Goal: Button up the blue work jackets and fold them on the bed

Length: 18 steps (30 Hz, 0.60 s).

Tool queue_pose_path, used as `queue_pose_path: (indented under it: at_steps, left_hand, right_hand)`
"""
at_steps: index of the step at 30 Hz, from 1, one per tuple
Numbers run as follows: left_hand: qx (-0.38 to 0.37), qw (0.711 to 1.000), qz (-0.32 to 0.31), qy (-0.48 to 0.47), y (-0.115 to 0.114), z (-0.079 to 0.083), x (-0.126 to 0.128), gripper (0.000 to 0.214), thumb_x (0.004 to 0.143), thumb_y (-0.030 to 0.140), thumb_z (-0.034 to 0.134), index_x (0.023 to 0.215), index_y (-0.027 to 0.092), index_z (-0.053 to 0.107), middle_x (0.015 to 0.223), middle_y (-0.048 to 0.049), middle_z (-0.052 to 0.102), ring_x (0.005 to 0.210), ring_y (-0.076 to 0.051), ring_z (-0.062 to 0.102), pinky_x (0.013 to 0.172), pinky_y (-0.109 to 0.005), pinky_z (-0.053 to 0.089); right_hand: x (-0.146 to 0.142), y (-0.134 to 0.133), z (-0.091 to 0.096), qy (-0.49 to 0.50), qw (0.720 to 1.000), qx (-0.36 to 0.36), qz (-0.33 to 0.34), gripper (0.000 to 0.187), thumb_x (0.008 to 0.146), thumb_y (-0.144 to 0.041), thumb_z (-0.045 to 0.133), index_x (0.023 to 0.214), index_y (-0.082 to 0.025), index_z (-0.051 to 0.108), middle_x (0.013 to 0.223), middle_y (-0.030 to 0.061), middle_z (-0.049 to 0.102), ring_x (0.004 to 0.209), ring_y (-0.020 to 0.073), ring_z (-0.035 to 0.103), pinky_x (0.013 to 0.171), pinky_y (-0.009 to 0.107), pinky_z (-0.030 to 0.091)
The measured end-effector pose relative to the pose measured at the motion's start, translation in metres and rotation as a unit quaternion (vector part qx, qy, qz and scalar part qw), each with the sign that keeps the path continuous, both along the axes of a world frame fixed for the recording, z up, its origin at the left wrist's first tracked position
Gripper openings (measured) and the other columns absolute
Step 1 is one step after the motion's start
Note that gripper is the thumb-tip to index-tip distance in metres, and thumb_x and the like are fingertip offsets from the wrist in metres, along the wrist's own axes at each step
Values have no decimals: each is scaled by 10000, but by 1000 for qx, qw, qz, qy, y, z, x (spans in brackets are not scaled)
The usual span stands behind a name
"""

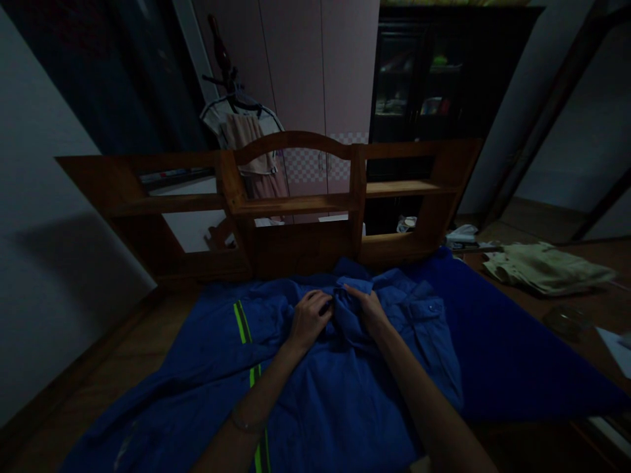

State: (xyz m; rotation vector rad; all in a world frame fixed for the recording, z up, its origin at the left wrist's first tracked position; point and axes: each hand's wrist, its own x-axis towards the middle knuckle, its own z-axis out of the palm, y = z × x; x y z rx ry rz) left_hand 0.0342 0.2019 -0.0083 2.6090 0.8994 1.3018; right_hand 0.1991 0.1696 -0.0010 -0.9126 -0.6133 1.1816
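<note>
A blue work shirt [315, 387] with yellow-green reflective stripes [240, 322] lies spread on a wooden surface in front of me. My left hand [309, 318] and my right hand [367, 309] meet at the shirt's collar area near its far end. Both hands have their fingers curled into the blue fabric, pinching it close together. A thin bracelet shows on my left wrist.
A wooden headboard-like frame with shelves [296, 203] stands just beyond the shirt. More blue cloth [503, 355] spreads to the right. A folded beige garment [547, 266] lies at the right. Clothes hang on a rack [244, 138] behind; a dark cabinet [424, 85] stands further back.
</note>
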Motion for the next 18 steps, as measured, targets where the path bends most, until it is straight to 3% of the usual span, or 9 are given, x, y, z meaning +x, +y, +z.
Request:
queue_pose_path:
  at_steps: [5, 8, 13, 18]
  left_hand:
    - [-41, 997, -58, 14, 0, 3, -6, 97, 833, 177, 565, 904, 196, 628, 926, -23, 668, 930, -177, 585, 890, -334, 443]
    - [-66, 996, -44, 50, -3, 4, -6, 78, 791, 131, 582, 824, 193, 615, 846, -16, 647, 826, -166, 589, 787, -296, 449]
    - [-81, 996, 11, 30, -8, 2, -1, 137, 762, 123, 599, 876, 198, 601, 912, -19, 639, 851, -172, 586, 790, -293, 434]
    - [-93, 996, -13, -1, -5, 0, -1, 144, 781, 149, 608, 914, 204, 598, 957, -15, 638, 877, -164, 585, 821, -288, 430]
  right_hand:
    - [-1, 1, -3, -9, 1000, -11, 20, 296, 595, -317, 801, 820, -164, 686, 827, 26, 702, 731, 187, 637, 721, 307, 492]
    - [-5, -2, 1, -13, 998, -21, 51, 273, 608, -316, 797, 800, -159, 681, 793, 26, 700, 701, 184, 634, 703, 306, 493]
    - [-6, -6, 9, 1, 996, -22, 85, 245, 635, -302, 777, 815, -161, 689, 832, 33, 706, 739, 186, 639, 735, 306, 499]
    - [-5, -3, 4, 21, 995, -24, 97, 252, 622, -290, 781, 825, -168, 695, 858, 30, 711, 769, 188, 648, 748, 295, 510]
